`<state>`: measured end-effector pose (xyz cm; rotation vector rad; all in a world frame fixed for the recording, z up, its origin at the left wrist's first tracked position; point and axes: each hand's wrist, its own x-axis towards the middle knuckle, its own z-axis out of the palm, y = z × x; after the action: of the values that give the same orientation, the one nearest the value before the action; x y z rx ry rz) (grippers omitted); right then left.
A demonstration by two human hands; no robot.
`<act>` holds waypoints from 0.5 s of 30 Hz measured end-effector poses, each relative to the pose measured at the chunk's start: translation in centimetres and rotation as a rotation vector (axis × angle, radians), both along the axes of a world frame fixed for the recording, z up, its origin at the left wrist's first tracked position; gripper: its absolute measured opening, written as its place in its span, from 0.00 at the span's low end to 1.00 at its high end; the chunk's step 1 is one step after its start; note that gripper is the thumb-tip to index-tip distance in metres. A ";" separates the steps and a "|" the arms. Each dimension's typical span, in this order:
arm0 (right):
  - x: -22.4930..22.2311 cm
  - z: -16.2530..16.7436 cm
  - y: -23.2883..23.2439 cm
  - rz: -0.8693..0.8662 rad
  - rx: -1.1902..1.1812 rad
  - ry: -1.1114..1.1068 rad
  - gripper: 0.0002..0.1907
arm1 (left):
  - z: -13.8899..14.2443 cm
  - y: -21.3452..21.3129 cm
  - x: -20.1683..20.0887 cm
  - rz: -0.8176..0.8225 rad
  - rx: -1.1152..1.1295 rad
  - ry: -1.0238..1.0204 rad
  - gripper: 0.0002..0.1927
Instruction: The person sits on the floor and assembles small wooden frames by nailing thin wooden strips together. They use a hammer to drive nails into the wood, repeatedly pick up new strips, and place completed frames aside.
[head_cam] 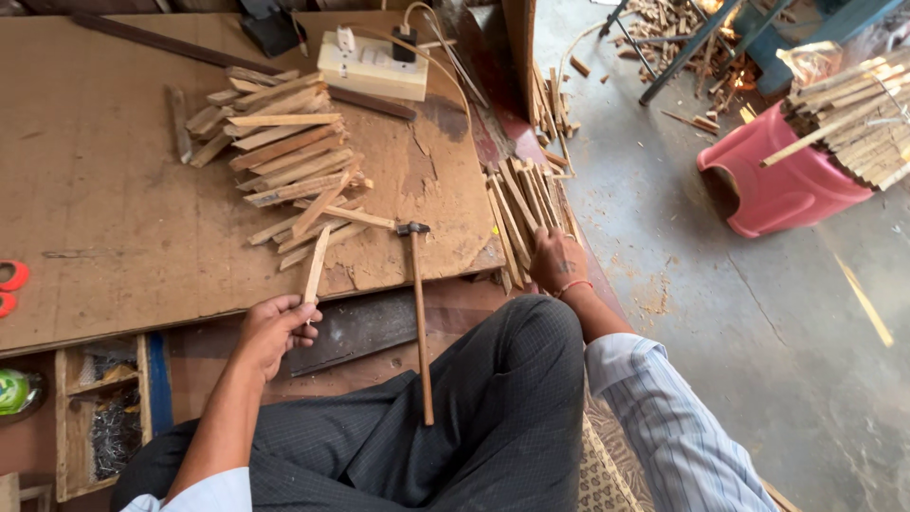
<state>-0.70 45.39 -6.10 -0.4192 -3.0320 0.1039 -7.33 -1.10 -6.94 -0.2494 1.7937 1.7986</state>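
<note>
A: We locate the wooden strip (pixel 316 265) in the left hand (pixel 273 327). Fingers (pixel 301 313) are closed on its lower end; the strip rises toward 12 o'clock over the board (pixel 114 237).

B: At 3 o'clock, we see the right hand (pixel 556 261) curled loosely on the bundle of sticks (pixel 521 209); firm grip cannot be confirmed.

A: Between both hands lies the hammer (pixel 420 313), handle across the knee. At 12 o'clock sits the strip pile (pixel 284 152).

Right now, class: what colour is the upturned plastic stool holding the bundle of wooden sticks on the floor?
Pink; the plastic stool shows best in the head view, at upper right.
</note>
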 end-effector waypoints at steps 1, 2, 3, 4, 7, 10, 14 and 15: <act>-0.2 0.1 -0.3 0.032 0.044 -0.024 0.06 | 0.1 -0.1 0.0 0.005 0.018 -0.008 0.13; -0.4 0.2 -0.6 0.065 0.089 -0.052 0.06 | 0.2 -0.2 0.0 0.011 0.036 -0.019 0.12; -0.5 0.4 -0.8 0.050 0.083 -0.041 0.06 | 0.3 -0.3 0.1 0.018 0.046 -0.006 0.12; -0.6 0.5 -1.0 0.036 0.076 -0.030 0.06 | 0.4 -0.4 0.1 0.026 0.054 0.009 0.12; -1.0 1.0 -1.4 -0.014 0.055 -0.039 0.07 | 0.9 -0.6 0.2 0.030 0.088 0.026 0.12; -1.2 1.6 -1.6 -0.036 -0.005 -0.160 0.19 | 1.5 -0.7 0.7 -0.012 0.267 0.051 0.12; -1.0 2.6 -1.3 -0.124 -0.071 0.137 0.09 | 2.4 -0.8 1.6 -0.041 0.560 0.084 0.13; -0.8 3.0 -1.3 -0.167 -0.243 0.208 0.11 | 2.5 -0.7 1.9 -0.030 0.591 0.122 0.13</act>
<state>-1.53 44.09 -3.09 -0.6341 -2.7745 0.4763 -5.39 -1.82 -4.40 0.1232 1.2492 2.2611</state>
